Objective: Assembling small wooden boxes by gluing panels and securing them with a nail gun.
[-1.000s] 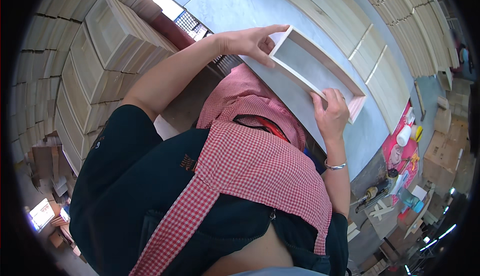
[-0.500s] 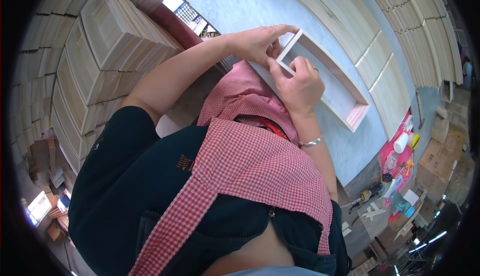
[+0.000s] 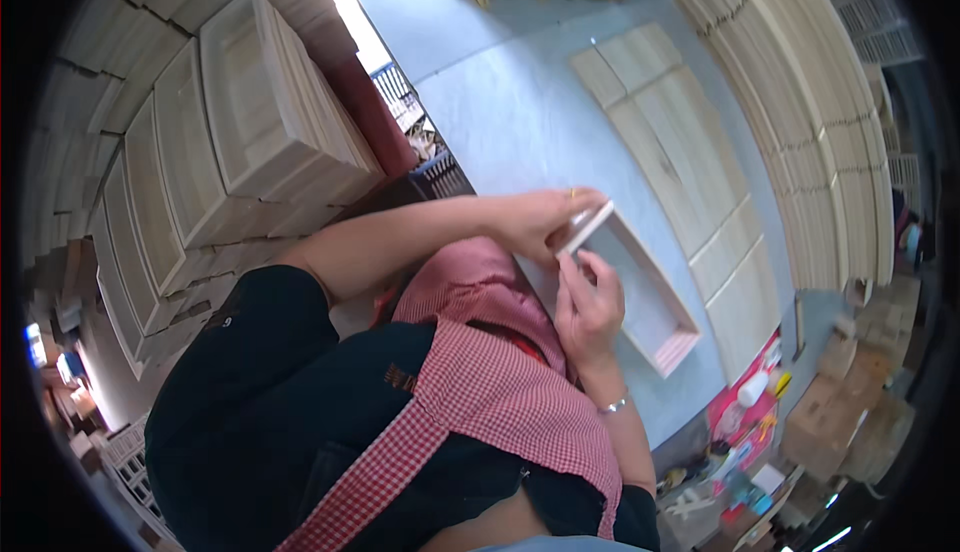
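Broadly, a pale blue-grey tabletop (image 3: 490, 102) spans the view diagonally. At left rise stacks of shallow wooden trays (image 3: 245, 102); along its far side, long rows of stacked boards (image 3: 800, 142) stand in close order, presumably to save working space. Flat wooden panels (image 3: 660, 107) lie end to end in front of these rows, probably for easy reach. The open rectangular wooden frame (image 3: 677, 351) is at the near side, slanting away from the person. The left hand (image 3: 550, 220) grips its near short end, fingers curled about it, seemingly to steady it. The right hand (image 3: 592, 304) has thumb and forefinger at the adjoining near corner; whether they pinch the wall or merely press it cannot be told at this angle.

Edges and room: the near tabletop edge passes close by both hands, limiting movement toward the body. A strip of surface separates frame from panels, and a wider stretch extends beyond the left hand, giving more freedom there.
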The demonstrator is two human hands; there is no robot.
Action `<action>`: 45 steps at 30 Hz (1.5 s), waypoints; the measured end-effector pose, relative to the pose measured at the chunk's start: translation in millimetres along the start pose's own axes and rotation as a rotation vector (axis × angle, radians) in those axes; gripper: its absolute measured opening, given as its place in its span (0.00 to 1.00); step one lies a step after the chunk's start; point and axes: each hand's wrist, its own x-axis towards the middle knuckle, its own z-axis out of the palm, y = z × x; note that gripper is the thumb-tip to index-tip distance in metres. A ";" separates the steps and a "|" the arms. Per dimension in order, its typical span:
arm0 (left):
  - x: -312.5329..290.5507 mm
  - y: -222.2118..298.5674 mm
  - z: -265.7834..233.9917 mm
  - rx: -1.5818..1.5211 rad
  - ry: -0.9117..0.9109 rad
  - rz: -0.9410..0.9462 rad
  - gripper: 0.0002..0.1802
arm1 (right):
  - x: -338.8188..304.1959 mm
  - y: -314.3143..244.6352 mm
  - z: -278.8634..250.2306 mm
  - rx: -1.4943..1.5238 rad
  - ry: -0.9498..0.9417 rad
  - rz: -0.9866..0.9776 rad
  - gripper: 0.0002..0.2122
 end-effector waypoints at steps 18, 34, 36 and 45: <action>-3.6 0.8 -0.5 -0.031 0.019 -0.001 0.51 | 350.8 30.4 184.0 -0.203 -0.228 -0.296 0.14; -0.2 -8.5 -3.8 0.013 0.007 -0.007 0.53 | 172.5 43.4 -12.3 0.518 0.187 0.435 0.04; -1.2 -3.7 -8.1 0.059 -0.051 -0.085 0.56 | 149.2 51.7 -33.5 0.514 0.270 0.546 0.03; -3.8 -1.1 0.1 0.015 0.000 -0.143 0.62 | 95.6 63.6 -32.5 0.305 -0.277 0.422 0.05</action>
